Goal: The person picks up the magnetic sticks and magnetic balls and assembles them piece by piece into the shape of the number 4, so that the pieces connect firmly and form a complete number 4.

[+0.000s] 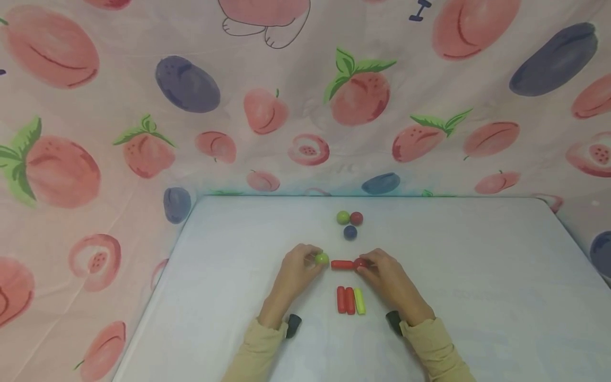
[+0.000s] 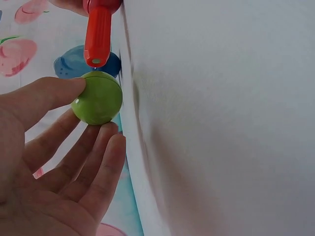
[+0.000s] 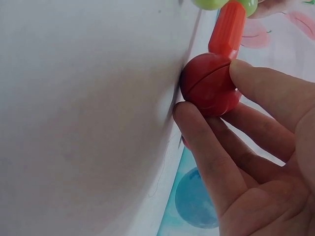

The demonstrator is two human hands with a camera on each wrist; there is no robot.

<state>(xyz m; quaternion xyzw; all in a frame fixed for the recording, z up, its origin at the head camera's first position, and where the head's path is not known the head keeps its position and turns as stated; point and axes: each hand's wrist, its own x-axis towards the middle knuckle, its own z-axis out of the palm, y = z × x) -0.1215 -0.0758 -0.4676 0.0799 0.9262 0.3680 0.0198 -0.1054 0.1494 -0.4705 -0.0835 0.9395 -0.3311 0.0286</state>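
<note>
Between thumb and fingers, my left hand (image 1: 298, 269) pinches a green ball (image 2: 97, 98). My right hand (image 1: 386, 273) pinches a dark red ball (image 3: 209, 84). From the red ball a red ribbed rod (image 1: 341, 265) points left, its near end against the ball. In the left wrist view the rod's free end (image 2: 96, 56) shows a small pale tip and faces the green ball, with a narrow gap between them. Below the hands lie two red rods (image 1: 346, 300) and a yellow rod (image 1: 360, 301), side by side.
Beyond the hands sit another green ball (image 1: 343, 217), another red ball (image 1: 356, 218) and a blue ball (image 1: 350, 232), grouped together. The white table (image 1: 229, 239) meets a fruit-printed cloth (image 1: 305, 122) at its back and left. Dark wrist pieces (image 1: 293, 326) show beside both sleeves.
</note>
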